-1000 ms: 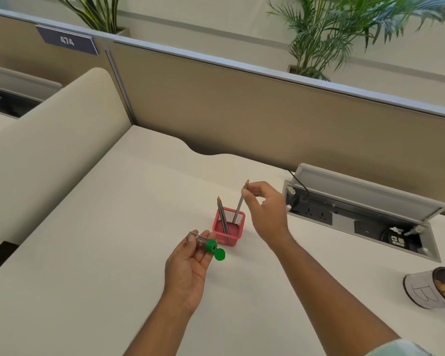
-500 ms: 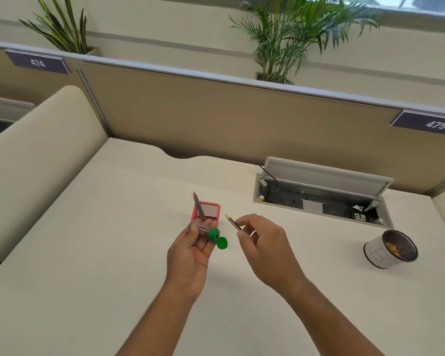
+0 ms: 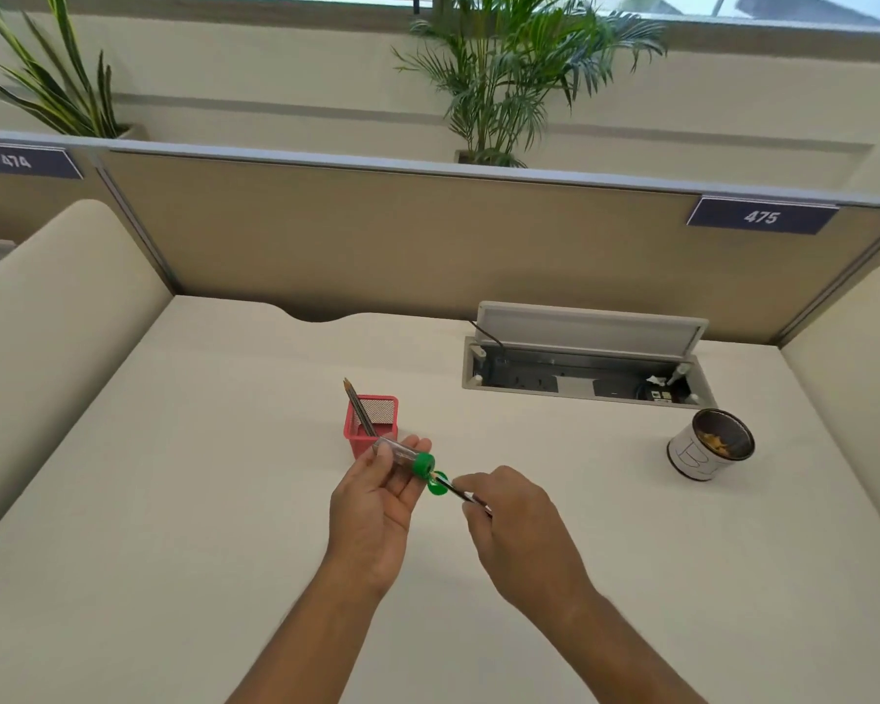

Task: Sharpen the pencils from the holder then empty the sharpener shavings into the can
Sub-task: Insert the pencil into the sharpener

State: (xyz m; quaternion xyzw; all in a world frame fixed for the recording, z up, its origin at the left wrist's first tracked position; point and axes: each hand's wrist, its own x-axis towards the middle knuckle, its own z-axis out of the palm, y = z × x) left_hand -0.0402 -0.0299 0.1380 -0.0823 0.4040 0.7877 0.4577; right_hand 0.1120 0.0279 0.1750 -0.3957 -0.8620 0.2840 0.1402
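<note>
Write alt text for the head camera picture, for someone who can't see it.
Over a cream desk, a left hand holds a clear sharpener with a green end while a right hand guides a pencil into it. Behind stands a red mesh holder with one pencil; right, an open can.

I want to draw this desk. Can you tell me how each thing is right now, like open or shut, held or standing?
Sharpener: held in the left hand, green cap flipped open.
Pencil: pinched by the right hand, tip at the sharpener's mouth.
Pencil holder: upright, one spare pencil leaning inside.
Can: upright, open, shavings inside.
Socket box lid: raised open.
</note>
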